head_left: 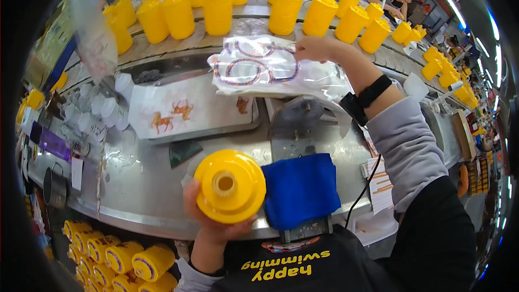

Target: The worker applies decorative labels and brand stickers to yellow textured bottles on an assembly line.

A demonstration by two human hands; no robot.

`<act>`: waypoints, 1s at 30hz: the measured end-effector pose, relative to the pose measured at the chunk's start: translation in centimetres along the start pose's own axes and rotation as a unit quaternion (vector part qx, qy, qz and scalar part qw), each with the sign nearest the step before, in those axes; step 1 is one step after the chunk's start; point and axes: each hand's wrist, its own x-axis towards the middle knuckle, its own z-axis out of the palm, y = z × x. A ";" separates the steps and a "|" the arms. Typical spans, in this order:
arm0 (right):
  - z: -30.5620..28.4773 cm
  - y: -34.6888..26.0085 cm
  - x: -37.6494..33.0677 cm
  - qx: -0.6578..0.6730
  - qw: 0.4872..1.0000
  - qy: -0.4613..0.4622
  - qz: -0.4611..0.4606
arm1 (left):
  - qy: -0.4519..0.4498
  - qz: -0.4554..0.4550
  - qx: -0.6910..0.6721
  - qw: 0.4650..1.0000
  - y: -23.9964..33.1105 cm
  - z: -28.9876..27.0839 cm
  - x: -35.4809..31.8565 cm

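Yellow bottle (246, 208) sits in our left hand (211, 231), over the near part of the tabletop (135, 184), its open mouth facing up at us. That steel tabletop is the broadest thing before us, and beyond it curves a grey conveyor (250, 26) carrying yellow containers (218, 11). More of the same colour lie stacked on their sides at the lower left, below the tabletop's edge. On the steel we see a shallow metal tray (216, 133) with a white sheet (208, 116) over it. By the tray's far right end lies clear plastic sheeting (327, 78) with multicoloured loop patterns. A folded blue cloth (300, 189) rests near us, just right of the bottle; we cannot tell whether they touch.

Our two hands are well apart. The left one clasps the bottle, fingers and thumb curved around its side. Our right hand (316, 50) reaches out to the far edge of the sheeting, fingers bent down on it, though we cannot tell whether they pinch it. Smaller still, a dark triangular piece (184, 152) lies against the tray's near side, and orange-brown horse figures (162, 123) show on the white sheet.
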 end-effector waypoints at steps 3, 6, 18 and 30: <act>3.3 4.7 0.8 -0.286 0.958 -0.009 -0.022 | -0.012 -0.014 -0.002 1.000 -0.3 0.4 -0.3; 3.2 5.1 -1.0 -0.260 0.965 0.031 -0.015 | -0.003 -0.031 0.013 0.999 -0.7 -0.3 -1.2; -0.2 -5.4 -15.1 0.129 0.966 0.177 -0.136 | -0.177 -0.183 0.020 0.967 5.0 -3.4 7.2; 5.9 -18.1 -25.6 0.589 0.737 0.155 -0.292 | 0.003 -0.186 0.002 0.983 6.2 -1.8 3.0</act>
